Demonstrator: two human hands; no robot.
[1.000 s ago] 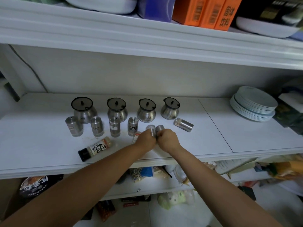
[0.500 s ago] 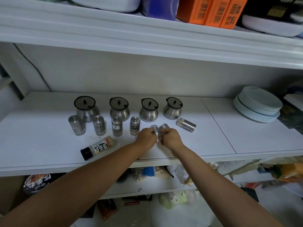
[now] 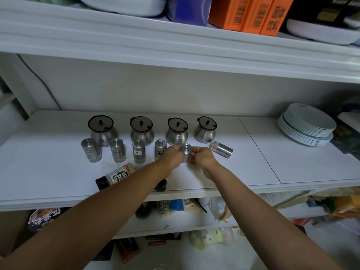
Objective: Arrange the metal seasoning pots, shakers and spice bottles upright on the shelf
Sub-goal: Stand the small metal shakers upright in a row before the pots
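Several metal seasoning pots with dark lids, such as the leftmost pot [image 3: 102, 131] and the rightmost pot [image 3: 205, 131], stand in a back row on the white shelf [image 3: 253, 164]. In front of them several metal shakers stand upright, from the left one [image 3: 91, 150] to the right one [image 3: 160, 152]. My left hand [image 3: 172, 155] and my right hand [image 3: 203, 156] are closed on either side of one upright metal shaker [image 3: 186, 152]. Another shaker [image 3: 222, 149] lies on its side to the right. A black-capped spice bottle [image 3: 115, 176] lies flat; a second cap [image 3: 160, 186] peeks from under my left arm.
A stack of pale plates [image 3: 306, 125] sits at the shelf's right end. Orange boxes [image 3: 251, 14] and white dishes fill the shelf above. Bags and packets crowd the lower shelf [image 3: 175, 207]. A seam [image 3: 259, 149] splits the shelf surface.
Both hands have moved farther back, towards the shaker row. Two shaker tops showed between my fists before; now only one shows, standing upright between them.
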